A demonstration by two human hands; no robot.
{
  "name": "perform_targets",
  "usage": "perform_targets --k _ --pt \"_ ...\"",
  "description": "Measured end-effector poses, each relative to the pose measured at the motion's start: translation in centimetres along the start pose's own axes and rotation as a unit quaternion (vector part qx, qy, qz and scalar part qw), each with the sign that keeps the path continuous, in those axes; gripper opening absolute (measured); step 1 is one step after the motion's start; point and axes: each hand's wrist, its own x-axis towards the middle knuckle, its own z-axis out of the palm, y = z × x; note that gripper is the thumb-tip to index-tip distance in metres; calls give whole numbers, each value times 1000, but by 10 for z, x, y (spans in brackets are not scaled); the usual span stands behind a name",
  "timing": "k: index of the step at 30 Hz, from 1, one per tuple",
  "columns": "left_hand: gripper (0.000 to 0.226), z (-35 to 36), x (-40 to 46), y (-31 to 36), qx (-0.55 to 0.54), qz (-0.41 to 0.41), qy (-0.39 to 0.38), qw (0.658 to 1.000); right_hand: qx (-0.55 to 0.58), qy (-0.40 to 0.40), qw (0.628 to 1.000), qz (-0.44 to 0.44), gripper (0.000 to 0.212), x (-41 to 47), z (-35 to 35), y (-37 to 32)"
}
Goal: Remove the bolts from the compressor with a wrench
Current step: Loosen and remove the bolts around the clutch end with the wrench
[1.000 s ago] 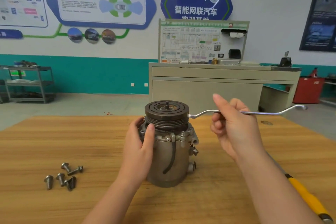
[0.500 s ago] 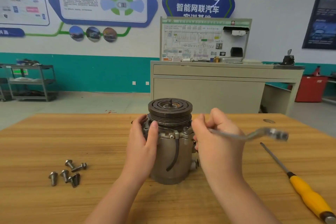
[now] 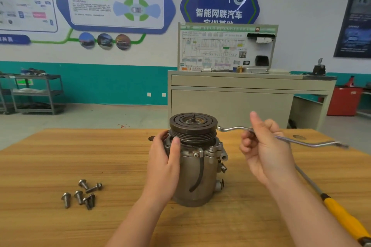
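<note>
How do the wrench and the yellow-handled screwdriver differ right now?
The wrench is held in the air by the right hand, one end by the compressor; the screwdriver lies untouched on the table. The wrench is bare, cranked metal; the screwdriver has a straight shaft and yellow handle. Both are long, thin tools.

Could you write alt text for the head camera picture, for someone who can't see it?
A person's left hand steadies an upright compressor on a wooden table while the right hand holds a wrench near its top. Loose bolts lie at left.
</note>
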Motion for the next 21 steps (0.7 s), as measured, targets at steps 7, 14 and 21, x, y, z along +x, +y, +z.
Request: perform_targets --k 7,14,21 --pt "55 -1 0 5 -6 -7 9 1000 -278 16 948 -152 44 -29 19 5" --pt "66 1 -4 6 25 20 15 999 -366 39 903 -222 41 -42 30 22" --pt "109 3 -8 7 138 75 1 988 -384 9 888 -254 38 -48 18 29"
